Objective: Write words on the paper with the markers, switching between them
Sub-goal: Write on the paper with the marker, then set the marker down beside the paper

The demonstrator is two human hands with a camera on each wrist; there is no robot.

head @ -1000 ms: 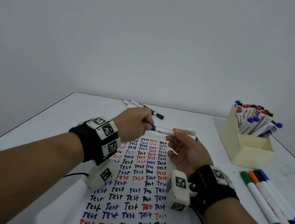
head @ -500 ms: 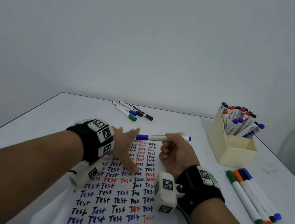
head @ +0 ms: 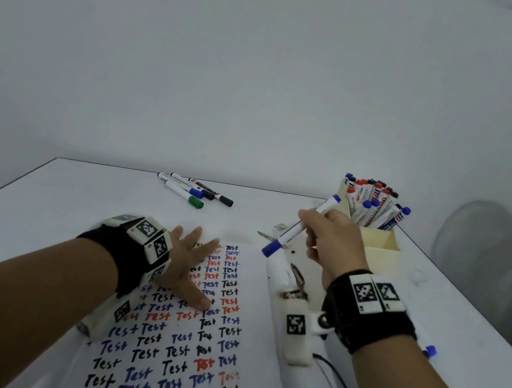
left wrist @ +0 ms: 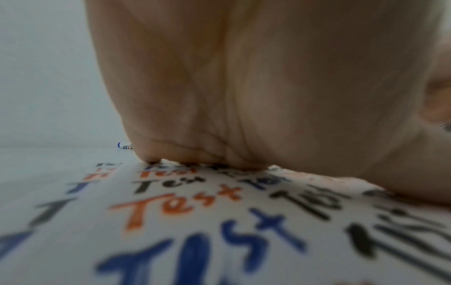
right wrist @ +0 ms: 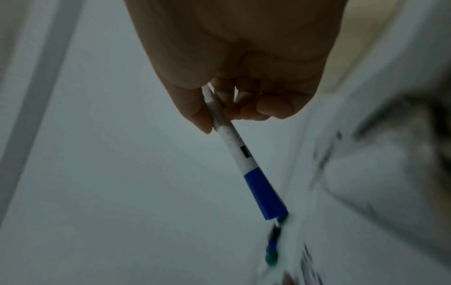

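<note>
The paper (head: 258,356) looks matt white and inked, lying on a smooth, faintly sheened white surface (head: 42,209), while the blue marker (head: 300,226) has a smooth glossy plastic barrel and cap, the cream holder (head: 378,244) looks matt plastic, and the wrist straps (head: 371,328) are black cloth.

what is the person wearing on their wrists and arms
Bare forearms, no sleeves. Each wrist has a black band carrying white blocks printed with black-and-white square markers. A white camera pod hangs under each wrist, and a thin black cable trails from the right one.
</note>
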